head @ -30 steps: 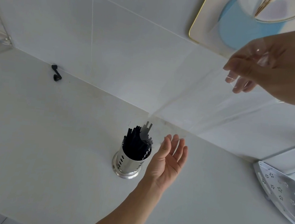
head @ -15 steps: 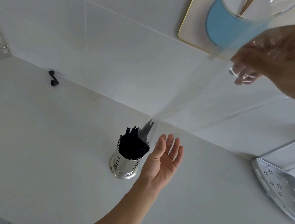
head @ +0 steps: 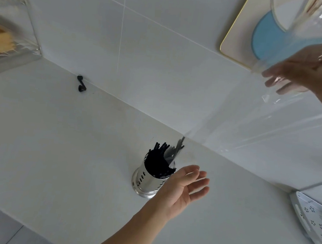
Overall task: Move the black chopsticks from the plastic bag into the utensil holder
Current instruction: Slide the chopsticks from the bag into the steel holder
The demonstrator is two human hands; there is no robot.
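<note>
We looked down at a pale surface [head: 56, 150] that met a white tiled wall [head: 144, 49]. Our left hand [head: 183, 188] hovered low over the surface with its palm up and fingers spread loosely, holding nothing. Touching or just beside its thumb side stood the utensil holder [head: 147, 182], a shiny perforated metal cup, upright on the surface. The black chopsticks [head: 158, 159] stood packed inside it, their ends fanning out above the rim. Just past the fingertips of that hand, the lower end of the plastic bag [head: 242, 119] hung over the holder's mouth, and a few chopstick ends showed greyed through the clear film there. The bag stretched up and away to our right hand [head: 312, 75], raised well above the left, which pinched the bag's upper end between thumb and fingers. Behind the right hand a cream board with a blue disc [head: 265, 41] leaned on the wall, with a clear glass vessel [head: 308, 16] in front of it. Below that hand lay a white perforated rack [head: 315, 221]. Far beyond the left hand sat a small black clip [head: 81, 83] and a clear box [head: 10, 30].
</note>
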